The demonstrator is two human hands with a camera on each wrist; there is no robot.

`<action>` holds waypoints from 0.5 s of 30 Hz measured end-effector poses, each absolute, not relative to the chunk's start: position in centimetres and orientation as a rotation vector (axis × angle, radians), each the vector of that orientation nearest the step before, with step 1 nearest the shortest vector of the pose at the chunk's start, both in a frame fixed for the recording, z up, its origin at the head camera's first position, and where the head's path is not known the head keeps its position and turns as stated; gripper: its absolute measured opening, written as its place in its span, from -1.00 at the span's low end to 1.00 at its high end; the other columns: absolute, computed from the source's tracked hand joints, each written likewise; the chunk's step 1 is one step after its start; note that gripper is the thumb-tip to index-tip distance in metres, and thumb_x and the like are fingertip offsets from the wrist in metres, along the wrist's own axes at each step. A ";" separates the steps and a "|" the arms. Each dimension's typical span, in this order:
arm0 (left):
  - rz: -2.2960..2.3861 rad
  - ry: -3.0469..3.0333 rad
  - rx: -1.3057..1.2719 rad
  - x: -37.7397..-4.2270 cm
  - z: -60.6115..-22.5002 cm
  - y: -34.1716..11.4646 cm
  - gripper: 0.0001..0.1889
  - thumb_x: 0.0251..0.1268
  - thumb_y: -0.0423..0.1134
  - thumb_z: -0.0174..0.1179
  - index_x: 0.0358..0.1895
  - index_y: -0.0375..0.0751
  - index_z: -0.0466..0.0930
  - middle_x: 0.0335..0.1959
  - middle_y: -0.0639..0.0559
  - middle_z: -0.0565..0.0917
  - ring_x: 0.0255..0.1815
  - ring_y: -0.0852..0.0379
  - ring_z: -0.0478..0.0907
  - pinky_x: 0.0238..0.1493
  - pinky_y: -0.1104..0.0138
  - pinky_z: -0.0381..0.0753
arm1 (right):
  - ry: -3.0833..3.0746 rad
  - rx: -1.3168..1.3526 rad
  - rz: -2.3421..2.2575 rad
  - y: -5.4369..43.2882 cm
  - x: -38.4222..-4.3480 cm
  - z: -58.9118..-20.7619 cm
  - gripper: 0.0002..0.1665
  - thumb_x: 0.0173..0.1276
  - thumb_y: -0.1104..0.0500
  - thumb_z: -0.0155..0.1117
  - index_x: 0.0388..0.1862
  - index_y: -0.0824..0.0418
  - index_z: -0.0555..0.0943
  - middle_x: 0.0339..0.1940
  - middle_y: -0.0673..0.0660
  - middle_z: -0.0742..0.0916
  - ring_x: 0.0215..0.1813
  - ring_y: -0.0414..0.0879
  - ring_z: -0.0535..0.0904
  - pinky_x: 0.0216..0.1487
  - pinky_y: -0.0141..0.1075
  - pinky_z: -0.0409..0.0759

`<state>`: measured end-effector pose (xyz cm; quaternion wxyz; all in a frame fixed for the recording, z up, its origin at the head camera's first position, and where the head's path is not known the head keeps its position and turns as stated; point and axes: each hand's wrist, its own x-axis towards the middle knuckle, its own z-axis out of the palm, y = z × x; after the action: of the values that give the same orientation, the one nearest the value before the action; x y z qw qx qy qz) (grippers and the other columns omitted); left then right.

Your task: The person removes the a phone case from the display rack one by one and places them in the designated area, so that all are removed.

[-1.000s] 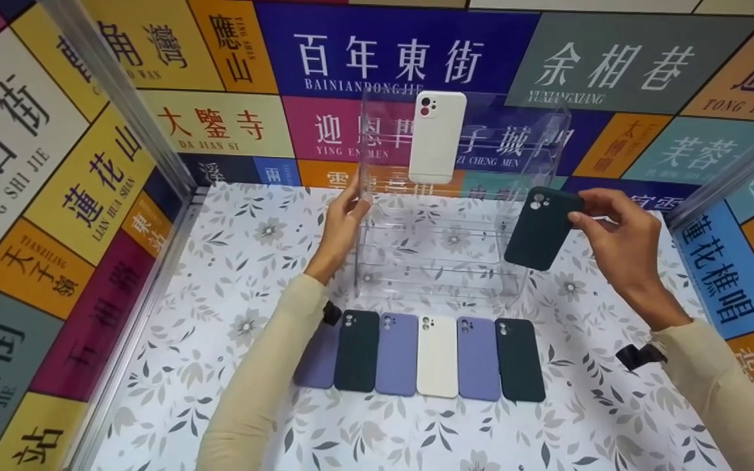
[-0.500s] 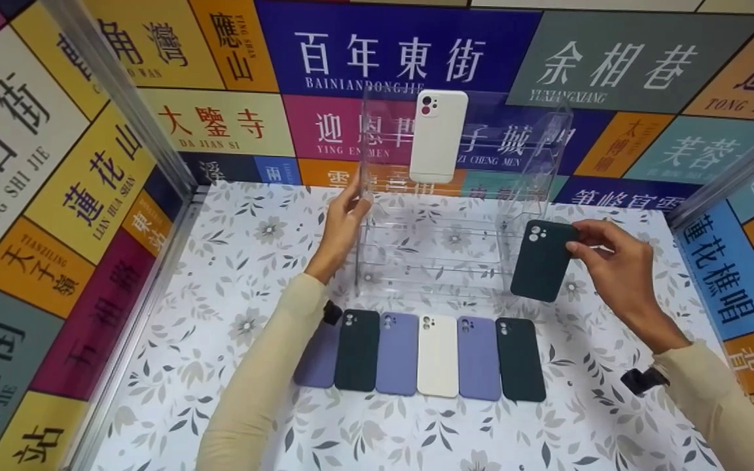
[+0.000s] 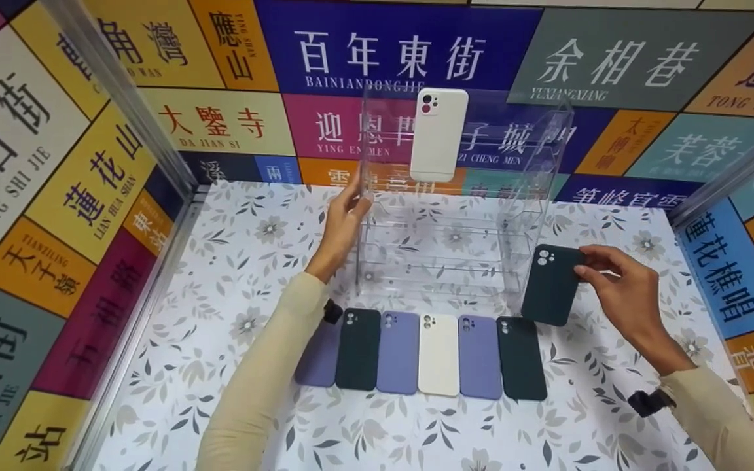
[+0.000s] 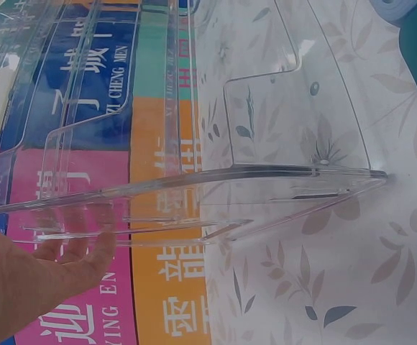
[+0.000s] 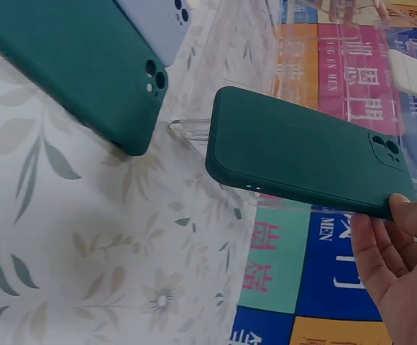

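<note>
My right hand [image 3: 622,288] pinches the upper right edge of a dark green phone case [image 3: 552,286], thumb in front. The case hangs upright, just right of the row's end; in the right wrist view the same green case [image 5: 302,147] shows its camera cutout near my thumb. My left hand [image 3: 343,226] holds the left side of a clear acrylic display stand [image 3: 439,278]; in the left wrist view its fingers [image 4: 86,251] show partly through the plastic. A white phone case [image 3: 440,134] stands upright on the stand's top tier.
In front of the stand lies a row of phone cases: purple [image 3: 317,356], green [image 3: 358,350], purple [image 3: 397,353], white [image 3: 438,355], purple [image 3: 480,358] and green [image 3: 522,358]. A floral cloth [image 3: 220,379] covers the table. Walls with colourful sign panels [image 3: 403,46] enclose the back and sides.
My right hand has lowered the green phone case from beside the stand down toward the right end of the row. The left hand stays on the stand.
</note>
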<state>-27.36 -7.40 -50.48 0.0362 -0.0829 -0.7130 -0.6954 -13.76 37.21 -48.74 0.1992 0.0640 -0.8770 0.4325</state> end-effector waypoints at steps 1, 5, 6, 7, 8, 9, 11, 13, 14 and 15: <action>-2.133 -2.192 -0.258 -27.4 -50.5 -7.4 -0.28 0.67 -0.37 0.07 0.79 0.04 0.15 0.75 -0.05 0.30 0.55 -0.08 0.48 0.55 0.10 0.52 | -2.457 0.181 1.209 37.4 -13.6 -49.0 -0.61 0.45 0.52 0.44 0.22 0.37 0.77 -0.13 0.31 0.81 -0.14 -0.41 0.73 -0.03 -0.65 0.66; -2.114 -2.198 -0.284 -27.4 -50.4 -7.4 -0.28 0.69 -0.37 0.05 0.80 0.02 0.13 0.78 0.00 0.25 0.62 0.00 0.41 0.57 0.14 0.48 | -2.477 0.181 1.213 38.0 -12.9 -49.8 -0.60 0.45 0.52 0.43 0.22 0.35 0.78 -0.10 0.33 0.81 -0.14 -0.43 0.74 -0.04 -0.64 0.66; -2.109 -2.201 -0.287 -27.4 -50.4 -7.4 -0.28 0.69 -0.37 0.05 0.80 0.03 0.13 0.78 0.01 0.24 0.63 0.02 0.39 0.58 0.15 0.47 | -2.483 0.177 1.211 38.1 -12.8 -50.0 -0.60 0.45 0.52 0.44 0.22 0.35 0.78 -0.10 0.33 0.82 -0.14 -0.43 0.74 -0.05 -0.64 0.66; -2.106 -2.202 -0.290 -27.4 -50.4 -7.4 -0.28 0.69 -0.37 0.05 0.80 0.04 0.13 0.79 0.02 0.23 0.64 0.03 0.38 0.58 0.16 0.46 | -2.491 0.171 1.209 38.2 -12.6 -50.2 -0.60 0.45 0.51 0.44 0.22 0.35 0.78 -0.11 0.33 0.82 -0.15 -0.43 0.74 -0.06 -0.64 0.66; -2.107 -2.202 -0.291 -27.3 -50.3 -7.4 -0.28 0.69 -0.37 0.05 0.79 0.05 0.14 0.79 0.02 0.23 0.64 0.03 0.39 0.58 0.16 0.46 | -2.499 0.162 1.210 38.4 -12.4 -50.5 -0.60 0.45 0.51 0.45 0.23 0.34 0.78 -0.11 0.33 0.82 -0.16 -0.43 0.74 -0.07 -0.64 0.66; -2.109 -2.200 -0.290 -27.3 -50.3 -7.4 -0.28 0.69 -0.37 0.05 0.79 0.05 0.14 0.78 0.02 0.24 0.63 0.03 0.40 0.58 0.15 0.46 | -2.511 0.155 1.206 38.5 -12.3 -50.8 -0.60 0.45 0.50 0.45 0.23 0.33 0.79 -0.12 0.32 0.82 -0.17 -0.43 0.74 -0.08 -0.64 0.66; -2.119 -2.193 -0.287 -27.3 -50.4 -7.4 -0.29 0.69 -0.37 0.05 0.79 0.05 0.15 0.77 0.01 0.26 0.59 0.01 0.44 0.57 0.14 0.48 | -2.537 0.142 1.189 38.8 -12.0 -51.3 -0.60 0.46 0.48 0.46 0.23 0.33 0.78 -0.14 0.31 0.83 -0.19 -0.43 0.73 -0.10 -0.65 0.65; -2.131 -2.185 -0.281 -27.3 -50.4 -7.5 -0.29 0.68 -0.37 0.05 0.79 0.06 0.16 0.76 -0.01 0.28 0.54 -0.02 0.49 0.56 0.12 0.50 | -2.561 0.127 1.186 39.1 -11.7 -51.9 -0.60 0.46 0.47 0.46 0.24 0.33 0.78 -0.15 0.32 0.82 -0.20 -0.43 0.73 -0.12 -0.64 0.65; -2.135 -2.184 -0.279 -27.4 -50.4 -7.4 -0.29 0.68 -0.37 0.06 0.79 0.06 0.16 0.76 -0.01 0.29 0.52 -0.03 0.51 0.55 0.11 0.51 | -2.572 0.117 1.186 39.3 -11.6 -52.1 -0.60 0.47 0.47 0.46 0.24 0.32 0.78 -0.16 0.32 0.82 -0.21 -0.43 0.73 -0.13 -0.64 0.66; -2.137 -2.182 -0.279 -27.4 -50.4 -7.4 -0.29 0.68 -0.37 0.06 0.79 0.06 0.16 0.76 -0.02 0.30 0.51 -0.04 0.52 0.55 0.10 0.51 | -2.583 0.108 1.185 39.5 -11.5 -52.4 -0.61 0.47 0.46 0.46 0.25 0.32 0.78 -0.15 0.33 0.83 -0.21 -0.43 0.73 -0.14 -0.64 0.66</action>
<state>-27.37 -7.45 -50.42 0.0374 -0.0908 -0.7111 -0.6962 -11.47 39.49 -52.40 0.1481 0.0376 -0.8983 0.4120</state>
